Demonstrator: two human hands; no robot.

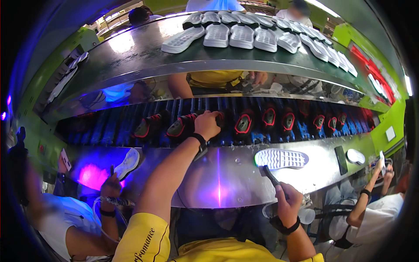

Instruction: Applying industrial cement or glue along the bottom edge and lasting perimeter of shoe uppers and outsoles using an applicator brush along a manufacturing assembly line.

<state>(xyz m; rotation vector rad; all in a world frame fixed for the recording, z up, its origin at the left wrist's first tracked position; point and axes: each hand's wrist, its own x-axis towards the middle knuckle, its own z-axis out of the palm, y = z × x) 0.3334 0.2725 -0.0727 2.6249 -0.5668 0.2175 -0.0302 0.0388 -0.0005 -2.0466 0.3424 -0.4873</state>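
My left hand (207, 125) reaches over the dark conveyor, its fingers closed around a dark shoe upper (221, 118) that is partly hidden by the hand. To its left lie two more black shoe uppers with red laces, the closer one (178, 125) right beside my wrist. My right hand (289, 201) grips a black-handled brush (272, 176). The brush's far end touches the left end of a white shoe sole (283, 159), which lies tread side up on the metal bench (205, 187).
Several red-trimmed uppers (243, 124) line the conveyor (104, 126) to the right. Above, a shelf (131, 52) carries rows of white soles (241, 36). A black block (340, 160) and another white sole (355, 156) lie at bench right. Co-workers sit on both sides; the left one holds a sole (128, 163).
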